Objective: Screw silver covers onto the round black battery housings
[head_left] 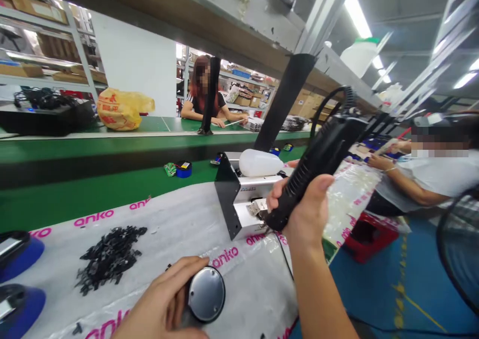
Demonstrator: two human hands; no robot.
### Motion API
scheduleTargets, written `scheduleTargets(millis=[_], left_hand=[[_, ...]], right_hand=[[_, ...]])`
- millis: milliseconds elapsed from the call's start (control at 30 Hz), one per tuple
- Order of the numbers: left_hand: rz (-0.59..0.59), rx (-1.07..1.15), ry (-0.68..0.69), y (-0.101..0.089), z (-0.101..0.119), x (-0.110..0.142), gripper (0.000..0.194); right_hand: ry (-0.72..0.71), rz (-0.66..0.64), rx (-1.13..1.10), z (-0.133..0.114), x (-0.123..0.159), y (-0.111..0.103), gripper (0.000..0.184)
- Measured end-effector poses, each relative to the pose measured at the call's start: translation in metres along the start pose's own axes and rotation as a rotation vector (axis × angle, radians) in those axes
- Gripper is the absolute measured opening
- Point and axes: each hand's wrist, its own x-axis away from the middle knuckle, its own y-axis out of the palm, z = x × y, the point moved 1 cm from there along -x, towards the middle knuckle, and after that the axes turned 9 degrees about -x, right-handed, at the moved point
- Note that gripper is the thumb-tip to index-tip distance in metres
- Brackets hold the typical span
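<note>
My right hand (307, 206) grips a black corded power tool (322, 154), held tilted with its tip down near a small metal piece on a white and black machine (239, 199). At the bottom of the view, my left hand (164, 304) holds a round black part with a shiny silver face (206, 294) against the white plastic sheet (179, 229) printed with pink "anko" logos. A pile of small black parts (108, 259) lies to the left of that hand.
Blue and black round units (18, 251) sit at the left edge. A white bottle (260, 162) rests on the machine. A green conveyor (93, 189) runs behind. One person sits across the line (204, 99), another to my right (422, 174). A yellow bag (121, 109) lies beyond.
</note>
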Motion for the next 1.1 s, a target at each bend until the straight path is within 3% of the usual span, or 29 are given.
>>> scheduleTargets(millis=[100, 167, 333, 667, 867, 1100], left_hand=[[-0.053, -0.050, -0.049, -0.001, 0.001, -0.006, 0.078], [-0.081, -0.004, -0.051, -0.002, 0.002, -0.007, 0.074], [-0.113, 0.126, 0.023, -0.004, 0.005, -0.003, 0.061], [-0.123, 0.159, 0.038, -0.004, 0.002, -0.002, 0.050], [-0.163, 0.173, 0.006, -0.007, 0.004, -0.001, 0.043], [-0.132, 0.204, 0.018, -0.007, 0.004, 0.002, 0.035]], right_hand=[[0.133, -0.087, -0.145, -0.023, 0.028, 0.032, 0.068], [0.147, -0.148, -0.215, -0.033, 0.045, 0.055, 0.067], [0.080, -0.191, -0.255, -0.025, 0.070, 0.087, 0.067], [0.165, -0.335, -0.310, -0.019, 0.083, 0.087, 0.063], [0.177, -0.463, -0.394, 0.002, 0.096, 0.081, 0.058], [0.301, -0.475, -0.408, 0.006, 0.107, 0.077, 0.057]])
